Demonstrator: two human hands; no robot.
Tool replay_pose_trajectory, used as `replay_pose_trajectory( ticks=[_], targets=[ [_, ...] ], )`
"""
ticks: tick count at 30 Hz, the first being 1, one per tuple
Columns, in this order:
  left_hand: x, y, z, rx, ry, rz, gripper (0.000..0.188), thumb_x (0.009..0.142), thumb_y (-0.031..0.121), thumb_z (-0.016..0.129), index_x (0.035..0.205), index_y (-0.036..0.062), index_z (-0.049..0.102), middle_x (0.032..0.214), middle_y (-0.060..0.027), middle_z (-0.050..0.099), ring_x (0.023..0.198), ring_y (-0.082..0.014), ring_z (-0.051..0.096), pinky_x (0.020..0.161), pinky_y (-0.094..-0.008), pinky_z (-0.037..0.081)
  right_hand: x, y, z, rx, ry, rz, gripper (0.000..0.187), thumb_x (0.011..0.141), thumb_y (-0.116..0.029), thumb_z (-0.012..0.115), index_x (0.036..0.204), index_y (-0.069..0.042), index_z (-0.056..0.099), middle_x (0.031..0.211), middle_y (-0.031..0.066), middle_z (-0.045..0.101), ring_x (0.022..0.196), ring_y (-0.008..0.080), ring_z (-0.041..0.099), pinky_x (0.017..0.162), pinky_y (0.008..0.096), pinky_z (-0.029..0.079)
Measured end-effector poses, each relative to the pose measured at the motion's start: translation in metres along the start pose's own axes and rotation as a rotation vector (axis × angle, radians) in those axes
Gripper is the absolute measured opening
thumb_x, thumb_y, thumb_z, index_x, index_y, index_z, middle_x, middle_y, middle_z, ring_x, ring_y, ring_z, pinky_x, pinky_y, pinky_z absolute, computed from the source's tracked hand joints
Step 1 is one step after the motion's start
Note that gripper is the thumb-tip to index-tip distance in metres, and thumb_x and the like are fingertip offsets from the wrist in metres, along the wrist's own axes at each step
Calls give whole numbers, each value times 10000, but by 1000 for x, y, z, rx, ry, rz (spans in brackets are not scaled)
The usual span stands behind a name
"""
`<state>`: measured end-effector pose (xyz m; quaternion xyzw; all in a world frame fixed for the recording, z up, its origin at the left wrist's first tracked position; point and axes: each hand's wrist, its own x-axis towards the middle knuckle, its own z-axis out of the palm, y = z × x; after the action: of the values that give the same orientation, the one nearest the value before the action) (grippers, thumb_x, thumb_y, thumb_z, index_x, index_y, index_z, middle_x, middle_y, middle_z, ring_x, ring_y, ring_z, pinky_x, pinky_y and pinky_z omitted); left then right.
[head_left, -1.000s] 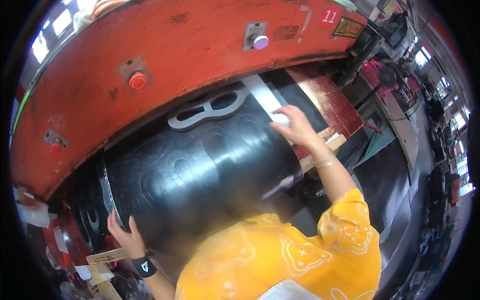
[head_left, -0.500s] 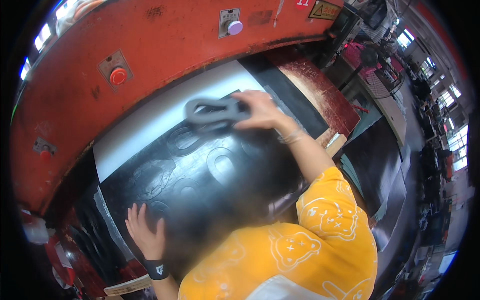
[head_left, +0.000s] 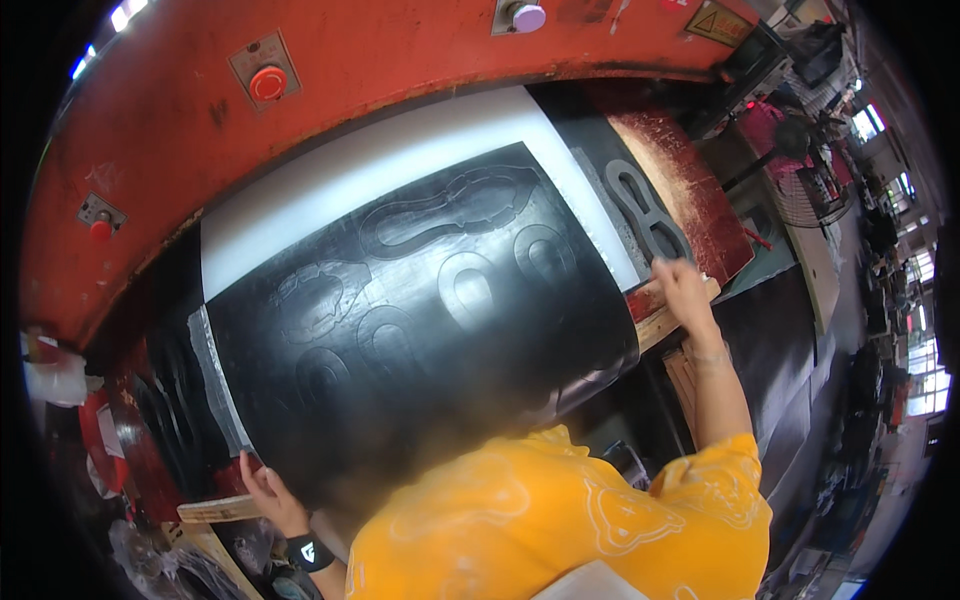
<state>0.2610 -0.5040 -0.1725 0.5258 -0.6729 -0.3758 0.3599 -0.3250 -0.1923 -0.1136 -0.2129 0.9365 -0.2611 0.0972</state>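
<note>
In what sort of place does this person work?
Most likely a factory workshop: there is a large orange-red machine with a red push button, a black sheet marked with curved outlines, and a grey two-looped frame.

From here I see a glossy, rubber-like black sheet (head_left: pixel 420 285) over a smooth white board (head_left: pixel 375 155). Toward the right edge of the bench (head_left: pixel 700 170), red paint looks worn rough; the looped frame (head_left: pixel 648 217) there seems dull grey metal.
</note>
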Motion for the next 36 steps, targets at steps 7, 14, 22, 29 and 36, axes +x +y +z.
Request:
replay_pose_trajectory(
  ticks=[7, 14, 22, 29, 36],
  targets=[
    [74, 52, 26, 225, 263, 218, 345, 1009, 155, 460, 1274, -55, 529, 1290, -159, 570, 1204, -250, 529, 1056, -342, 368, -24, -49, 20, 232, -168, -259, 396, 945, -298, 559, 738, 39, 569, 658, 152, 520, 641, 211, 492, 632, 376, 424],
    [199, 123, 62, 663, 21, 505, 353, 926, 143, 592, 1250, 6, 570, 1166, -120, 608, 1045, -217, 594, 938, -313, 444, 7, -65, -13, 488, -814, 6, 347, 953, -332, 589, 865, -6, 668, 787, 5, 662, 627, 74, 562, 566, 223, 472],
    [16, 248, 278, -44, -913, 1023, 458, 796, 150, 707, 1223, 32, 590, 1270, -189, 575, 1218, -364, 528, 1036, -441, 414, -12, -11, 39, 1170, -961, 181, 292, 981, -263, 552, 1044, 8, 643, 990, 71, 675, 878, 142, 635, 794, 283, 510],
    [-26, 263, 353, 203, -1020, 1104, 658, 765, 204, 725, 1370, 110, 483, 1375, -162, 487, 1303, -326, 441, 1078, -485, 325, -35, -7, 34, 1099, -646, 13, 296, 974, -253, 535, 1005, 18, 650, 954, 93, 680, 881, 157, 632, 798, 302, 495],
    [57, 327, 319, -161, -440, 314, 262, 935, 280, 611, 962, 21, 631, 731, -124, 610, 605, -214, 578, 518, -343, 438, -58, -12, 9, 295, -135, -282, 226, 905, -115, 606, 1093, 11, 625, 968, 91, 625, 828, 176, 594, 797, 309, 485]
  ],
)
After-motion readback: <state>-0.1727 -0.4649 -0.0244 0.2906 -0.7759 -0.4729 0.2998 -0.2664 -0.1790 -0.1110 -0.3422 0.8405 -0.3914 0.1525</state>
